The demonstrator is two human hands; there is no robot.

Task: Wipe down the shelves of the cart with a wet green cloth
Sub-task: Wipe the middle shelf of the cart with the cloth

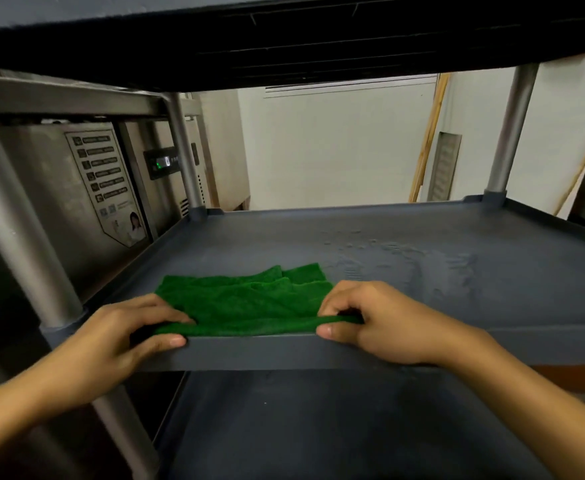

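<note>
A green cloth (249, 301) lies spread and rumpled on the grey middle shelf (405, 244) of the cart, at its near left. My left hand (124, 337) pinches the cloth's near left corner at the shelf's front lip. My right hand (370, 320) pinches the near right corner, thumb under the folded edge. Wet streaks and droplets (405, 261) shine on the shelf to the right of the cloth. The lower shelf (319, 427) shows below, and the dark underside of the top shelf (284, 36) hangs overhead.
Grey round posts (511, 133) stand at the shelf corners. A stainless steel appliance (76, 188) with a label and a small display sits close on the left. A white wall (336, 143) and leaning wooden sticks (429, 133) are behind the cart.
</note>
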